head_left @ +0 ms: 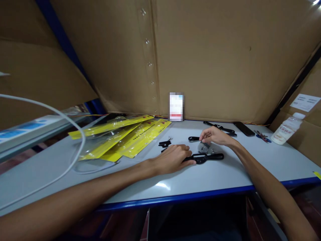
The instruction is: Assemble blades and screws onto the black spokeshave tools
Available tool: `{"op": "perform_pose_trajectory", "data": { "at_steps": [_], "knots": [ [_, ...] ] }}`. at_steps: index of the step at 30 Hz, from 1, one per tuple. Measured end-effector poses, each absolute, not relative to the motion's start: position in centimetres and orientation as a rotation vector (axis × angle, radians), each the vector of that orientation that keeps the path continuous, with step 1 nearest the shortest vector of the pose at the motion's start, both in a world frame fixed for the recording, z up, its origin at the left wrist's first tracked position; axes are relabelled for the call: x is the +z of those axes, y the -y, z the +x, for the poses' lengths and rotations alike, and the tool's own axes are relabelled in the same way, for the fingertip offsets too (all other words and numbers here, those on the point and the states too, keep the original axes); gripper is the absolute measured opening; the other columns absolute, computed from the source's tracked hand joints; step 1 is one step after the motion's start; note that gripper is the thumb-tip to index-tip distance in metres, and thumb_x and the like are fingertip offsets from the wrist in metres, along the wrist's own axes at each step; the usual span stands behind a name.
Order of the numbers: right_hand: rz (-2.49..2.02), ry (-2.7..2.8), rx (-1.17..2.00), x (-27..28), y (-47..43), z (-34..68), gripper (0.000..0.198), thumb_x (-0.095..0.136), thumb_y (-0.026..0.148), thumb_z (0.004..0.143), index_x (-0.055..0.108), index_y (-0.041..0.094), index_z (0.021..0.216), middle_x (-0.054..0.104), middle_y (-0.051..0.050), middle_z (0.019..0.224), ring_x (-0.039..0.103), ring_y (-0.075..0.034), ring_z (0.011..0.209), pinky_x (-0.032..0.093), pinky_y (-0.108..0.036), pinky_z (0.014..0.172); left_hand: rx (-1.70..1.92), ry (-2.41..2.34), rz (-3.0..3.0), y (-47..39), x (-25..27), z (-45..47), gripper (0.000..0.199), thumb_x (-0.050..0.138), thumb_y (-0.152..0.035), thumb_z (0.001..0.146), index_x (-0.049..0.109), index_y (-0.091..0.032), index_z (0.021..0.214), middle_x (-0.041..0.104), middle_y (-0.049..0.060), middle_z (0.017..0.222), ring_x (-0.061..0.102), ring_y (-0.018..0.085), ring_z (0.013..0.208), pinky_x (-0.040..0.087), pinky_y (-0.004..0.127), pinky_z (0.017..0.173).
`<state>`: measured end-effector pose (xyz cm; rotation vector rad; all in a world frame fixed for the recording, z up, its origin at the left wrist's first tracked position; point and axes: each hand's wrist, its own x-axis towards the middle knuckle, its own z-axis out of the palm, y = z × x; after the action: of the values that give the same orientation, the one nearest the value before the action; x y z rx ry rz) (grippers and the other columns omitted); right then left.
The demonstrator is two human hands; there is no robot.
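Observation:
My left hand (173, 158) lies over one end of a black spokeshave body (212, 156), its fingers closed around the handle. The slotted middle and the other handle stick out to the right, low over the table. My right hand (215, 136) is just behind, with thumb and fingers pinched together above a small clear plastic bag (204, 148) of metal parts. What its fingertips hold, if anything, is too small to tell. Beyond my left hand sit a small black bracket-like part (164, 144) and a small metal screw (170, 138). Another black handle (193, 138) shows beside my right fingertips.
Yellow cards with clear plastic packaging (140, 140) overlap on the left. More black spokeshaves (220, 128), a dark phone (243, 129), scissors (262, 136) and a bottle (288, 129) stand or lie right. A white cable (81, 134) loops over the left side.

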<state>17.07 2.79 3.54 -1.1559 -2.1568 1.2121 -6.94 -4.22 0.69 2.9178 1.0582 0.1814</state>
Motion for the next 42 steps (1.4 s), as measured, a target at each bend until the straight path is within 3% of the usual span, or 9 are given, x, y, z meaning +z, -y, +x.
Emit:
{"op": "perform_pose_trajectory", "data": {
  "at_steps": [10, 15, 21, 26, 30, 35, 38, 42],
  "knots": [
    [-1.272, 2.260, 0.933, 2.7, -2.8, 16.4, 0.025, 0.057, 0.012, 0.084, 0.075, 0.012, 0.102, 0.063, 0.000, 0.066, 0.055, -0.014, 0.060, 0.043, -0.026, 0.061, 0.186, -1.059, 2.924, 4.3, 0.9, -6.8, 0.040, 0.050, -0.045, 0.104, 0.069, -0.015, 0.086, 0.067, 0.008, 0.091, 0.065, 0.024, 0.083, 0.044, 0.031, 0.067],
    [-1.328, 2.458, 0.725, 3.1, -2.2, 16.3, 0.026, 0.052, 0.006, 0.084, 0.075, 0.013, 0.091, 0.065, -0.001, 0.067, 0.058, -0.015, 0.063, 0.042, -0.025, 0.063, 0.205, -1.041, 2.933, 4.3, 0.9, -6.8, 0.041, 0.049, -0.046, 0.104, 0.069, -0.016, 0.086, 0.067, 0.008, 0.091, 0.065, 0.024, 0.083, 0.045, 0.031, 0.067],
    [-1.325, 2.537, 0.557, 3.9, -1.8, 16.7, 0.013, 0.059, 0.014, 0.085, 0.068, 0.015, 0.077, 0.064, 0.000, 0.067, 0.056, -0.013, 0.064, 0.038, -0.024, 0.060, 0.265, -1.022, 2.938, 4.2, 0.7, -7.0, 0.043, 0.047, -0.047, 0.104, 0.068, -0.016, 0.084, 0.066, 0.008, 0.088, 0.065, 0.022, 0.080, 0.046, 0.029, 0.067],
    [-1.410, 2.406, 0.909, 3.9, -1.5, 16.6, 0.017, 0.053, 0.021, 0.090, 0.059, 0.017, 0.075, 0.061, 0.003, 0.057, 0.054, -0.011, 0.045, 0.040, -0.022, 0.049, 0.255, -1.015, 2.944, 4.2, 0.6, -7.0, 0.041, 0.049, -0.046, 0.104, 0.068, -0.015, 0.084, 0.067, 0.008, 0.088, 0.065, 0.022, 0.080, 0.044, 0.029, 0.065],
    [-1.457, 2.229, 1.135, 4.3, -1.0, 16.1, 0.021, 0.059, 0.028, 0.088, 0.057, 0.017, 0.070, 0.064, -0.001, 0.056, 0.058, -0.013, 0.043, 0.045, -0.023, 0.044, 0.260, -1.009, 2.944, 4.1, 0.4, -7.0, 0.038, 0.051, -0.045, 0.103, 0.068, -0.016, 0.086, 0.067, 0.008, 0.088, 0.065, 0.023, 0.081, 0.043, 0.028, 0.065],
    [-1.410, 2.079, 1.295, 5.0, -0.8, 16.2, 0.005, 0.063, 0.015, 0.070, 0.059, 0.017, 0.068, 0.065, 0.000, 0.056, 0.063, -0.015, 0.050, 0.050, -0.024, 0.049, 0.288, -0.993, 2.941, 3.9, 0.1, -7.0, 0.038, 0.052, -0.045, 0.103, 0.067, -0.016, 0.085, 0.067, 0.008, 0.086, 0.065, 0.022, 0.079, 0.042, 0.029, 0.064],
    [-1.305, 2.038, 1.340, 4.9, -1.0, 16.4, 0.015, 0.062, 0.010, 0.062, 0.062, 0.017, 0.075, 0.067, 0.002, 0.061, 0.063, -0.014, 0.055, 0.052, -0.026, 0.057, 0.284, -0.988, 2.958, 3.9, 0.2, -7.0, 0.040, 0.048, -0.045, 0.104, 0.067, -0.016, 0.085, 0.067, 0.008, 0.086, 0.065, 0.023, 0.078, 0.043, 0.030, 0.064],
    [-1.153, 2.088, 1.479, 4.7, -1.1, 16.5, 0.028, 0.064, 0.011, 0.061, 0.068, 0.017, 0.088, 0.068, 0.003, 0.068, 0.063, -0.013, 0.063, 0.051, -0.027, 0.065, 0.193, -1.048, 3.010, 4.5, 0.9, -6.8, 0.041, 0.047, -0.045, 0.105, 0.068, -0.015, 0.087, 0.069, 0.009, 0.087, 0.065, 0.023, 0.078, 0.044, 0.031, 0.066]
  ]
}}
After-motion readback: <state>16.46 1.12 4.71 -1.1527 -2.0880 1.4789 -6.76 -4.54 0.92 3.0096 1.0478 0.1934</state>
